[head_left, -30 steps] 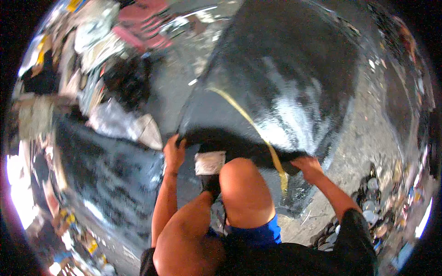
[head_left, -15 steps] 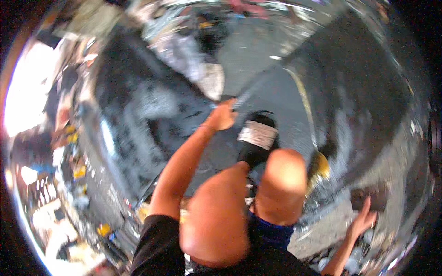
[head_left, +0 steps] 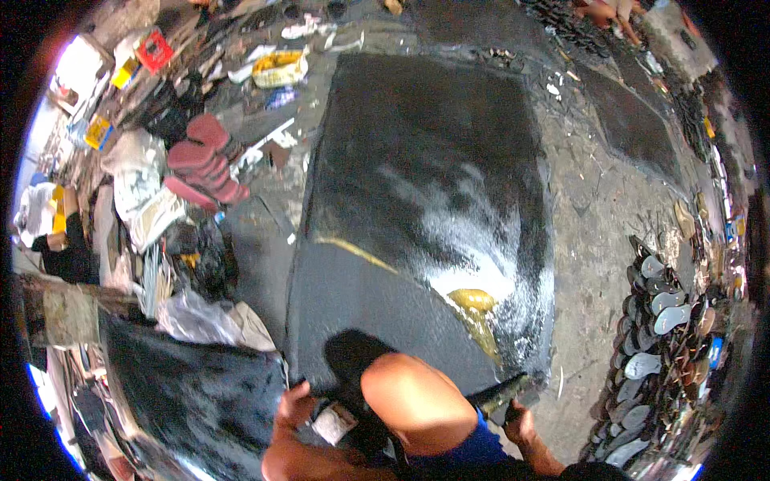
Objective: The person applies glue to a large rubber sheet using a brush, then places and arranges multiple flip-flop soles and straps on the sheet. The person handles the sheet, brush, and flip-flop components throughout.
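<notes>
A large black sheet (head_left: 417, 144) lies spread over the floor in front of me. On it, a thick yellow-brown puddle of what looks like glue (head_left: 472, 301) sits beside a wet, shiny patch. My left hand (head_left: 293, 407) is closed at the corner of a second black sheet (head_left: 192, 385), which spreads out to my left. Near the big sheet's front right corner, my right hand (head_left: 523, 426) has its fingers wrapped round a dark, flat piece (head_left: 504, 393); its kind is unclear. My bare knee (head_left: 417, 393) rises between the hands.
Maroon sole-shaped pieces (head_left: 207, 160) and plastic bags (head_left: 192, 317) lie at the left. Grey and black shoe soles (head_left: 672, 319) are heaped at the right. Another dark sheet (head_left: 630, 124) lies at the far right. A person in black (head_left: 70, 248) is at the far left.
My view has swung round to the right. The big sheet, raised at its sides before, now lies flatter. My right hand, spread and empty before, has closed on the dark piece.
</notes>
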{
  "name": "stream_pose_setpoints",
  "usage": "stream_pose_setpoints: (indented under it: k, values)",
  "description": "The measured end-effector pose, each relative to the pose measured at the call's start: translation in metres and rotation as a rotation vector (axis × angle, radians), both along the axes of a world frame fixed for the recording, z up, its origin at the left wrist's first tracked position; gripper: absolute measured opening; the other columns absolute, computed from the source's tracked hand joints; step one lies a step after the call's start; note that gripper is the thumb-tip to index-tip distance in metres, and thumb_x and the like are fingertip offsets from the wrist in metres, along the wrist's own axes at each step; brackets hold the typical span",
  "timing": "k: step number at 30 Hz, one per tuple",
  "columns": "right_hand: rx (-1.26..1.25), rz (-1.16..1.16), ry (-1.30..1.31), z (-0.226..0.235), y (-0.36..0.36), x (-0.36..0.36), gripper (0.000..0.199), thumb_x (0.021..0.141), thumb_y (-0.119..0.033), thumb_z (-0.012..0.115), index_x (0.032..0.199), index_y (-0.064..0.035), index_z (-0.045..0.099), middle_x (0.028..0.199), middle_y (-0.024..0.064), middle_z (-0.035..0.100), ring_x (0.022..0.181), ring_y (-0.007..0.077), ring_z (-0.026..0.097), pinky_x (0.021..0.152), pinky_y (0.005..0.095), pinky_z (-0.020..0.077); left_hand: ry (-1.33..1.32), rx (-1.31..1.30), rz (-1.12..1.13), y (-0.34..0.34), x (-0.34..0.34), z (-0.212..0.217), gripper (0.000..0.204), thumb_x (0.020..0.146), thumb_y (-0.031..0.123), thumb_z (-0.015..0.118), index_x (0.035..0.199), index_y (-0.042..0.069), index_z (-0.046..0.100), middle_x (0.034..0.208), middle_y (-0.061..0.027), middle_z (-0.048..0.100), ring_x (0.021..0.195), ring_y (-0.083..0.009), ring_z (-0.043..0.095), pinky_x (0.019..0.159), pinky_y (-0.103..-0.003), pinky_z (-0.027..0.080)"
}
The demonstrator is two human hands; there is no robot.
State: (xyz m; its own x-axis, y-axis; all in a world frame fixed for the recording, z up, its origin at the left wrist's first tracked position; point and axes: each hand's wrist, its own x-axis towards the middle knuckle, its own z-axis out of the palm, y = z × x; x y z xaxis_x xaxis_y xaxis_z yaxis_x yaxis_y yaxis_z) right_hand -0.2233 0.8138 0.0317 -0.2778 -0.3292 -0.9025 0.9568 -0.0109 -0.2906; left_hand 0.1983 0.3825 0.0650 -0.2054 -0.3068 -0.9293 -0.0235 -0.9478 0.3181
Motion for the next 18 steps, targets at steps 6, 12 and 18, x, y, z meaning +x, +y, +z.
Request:
stream_pose_setpoints:
  k: [6, 12, 18]
  values:
    - [0.14, -0.037, 0.225, 0.007, -0.053, 0.004, 0.018, 0.094, -0.022, 0.06, 0.099, -0.0051, 0.061, 0.09, 0.0068, 0.065, 0.084, 0.0252, 0.062, 0.073, 0.0411, 0.0493, 0.03, 0.403, -0.286, 0.059, -0.061, -0.037, 0.043, 0.084, 0.05, 0.073, 0.089, 0.008, 0.07, 0.078, -0.007, 0.07, 0.063, -0.0243, 0.062, 0.06, -0.039, 0.048]
    - [0.119, -0.096, 0.55, 0.061, -0.128, -0.027, 0.03, 0.093, -0.012, 0.066, 0.118, 0.0013, 0.054, 0.105, 0.009, 0.064, 0.094, 0.0235, 0.063, 0.08, 0.0392, 0.053, -0.282, -0.058, -0.203, 0.057, -0.111, -0.03, 0.042, 0.085, 0.036, 0.077, 0.06, 0.013, 0.052, 0.042, -0.0035, 0.046, 0.029, -0.0149, 0.033, 0.032, -0.036, 0.024]
    - [0.138, -0.099, 0.667, 0.069, -0.186, -0.074, 0.034, 0.096, -0.016, 0.063, 0.124, 0.0003, 0.052, 0.115, 0.007, 0.063, 0.098, 0.0212, 0.062, 0.089, 0.0388, 0.0488, -0.168, -0.842, -0.55, 0.024, -0.145, -0.055, 0.015, 0.087, 0.015, 0.074, 0.096, 0.005, 0.069, 0.1, -0.0088, 0.067, 0.089, -0.0224, 0.062, 0.08, -0.039, 0.049]
